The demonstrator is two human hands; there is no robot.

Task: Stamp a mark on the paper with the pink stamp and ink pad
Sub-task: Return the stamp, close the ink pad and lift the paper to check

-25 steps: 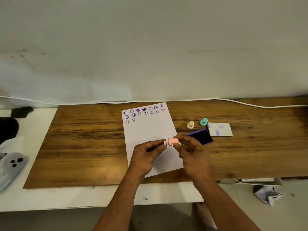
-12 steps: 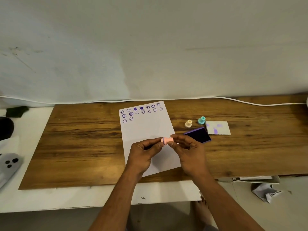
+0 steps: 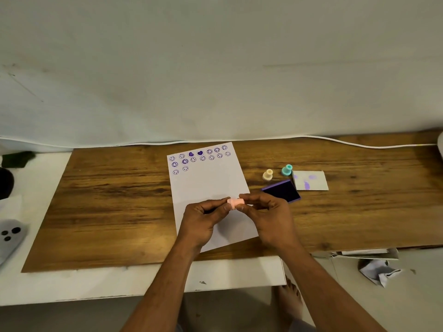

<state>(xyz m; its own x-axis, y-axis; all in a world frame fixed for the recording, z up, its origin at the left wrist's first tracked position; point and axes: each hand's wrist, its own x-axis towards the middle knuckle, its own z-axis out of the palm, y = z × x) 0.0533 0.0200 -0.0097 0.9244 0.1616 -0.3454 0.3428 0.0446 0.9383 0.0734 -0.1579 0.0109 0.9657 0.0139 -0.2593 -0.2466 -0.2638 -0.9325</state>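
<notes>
The small pink stamp (image 3: 235, 202) lies sideways between my two hands, above the lower half of the white paper (image 3: 211, 185). My left hand (image 3: 203, 220) pinches its left end with thumb and forefinger. My right hand (image 3: 268, 218) pinches its right end. Rows of purple smiley and heart marks fill the paper's top edge. The open purple ink pad (image 3: 282, 190) sits on the wooden board just right of the paper, close to my right fingers.
A cream stamp (image 3: 267, 174) and a teal stamp (image 3: 286, 170) stand behind the ink pad. A white card (image 3: 310, 180) with purple smears lies to their right. A white cable (image 3: 335, 140) runs along the wall. A grey device (image 3: 9, 236) lies far left.
Both hands have stayed together on the pink stamp, shifting slightly left over the paper. The view has drifted a little.
</notes>
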